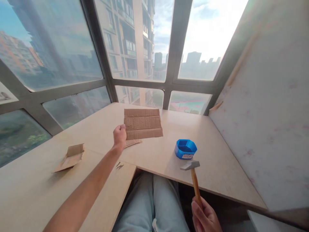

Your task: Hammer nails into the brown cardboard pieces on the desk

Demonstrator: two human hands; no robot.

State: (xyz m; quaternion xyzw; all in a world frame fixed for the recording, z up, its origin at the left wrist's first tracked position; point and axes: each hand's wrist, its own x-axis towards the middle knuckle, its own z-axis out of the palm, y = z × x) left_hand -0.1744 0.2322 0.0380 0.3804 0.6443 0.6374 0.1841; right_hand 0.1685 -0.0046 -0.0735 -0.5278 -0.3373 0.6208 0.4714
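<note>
My left hand (119, 135) grips the left edge of a flat piece of cardboard (143, 124), raised above the table with rows of small holes or marks across its middle. Partly hidden below it lies another cardboard piece (133, 143). Closed around the wooden handle of a hammer (195, 183), my right hand (205, 214) is low at the table's front edge. The hammer's metal head points up, just in front of a blue plastic tub (185, 149) with dark contents I cannot make out.
Several dark nails (119, 166) lie on the table (154, 158) near its inner corner. A folded cardboard scrap (70, 157) rests at the left. Windows (140, 82) border the back and left, and a patterned wall (260, 129) stands on the right.
</note>
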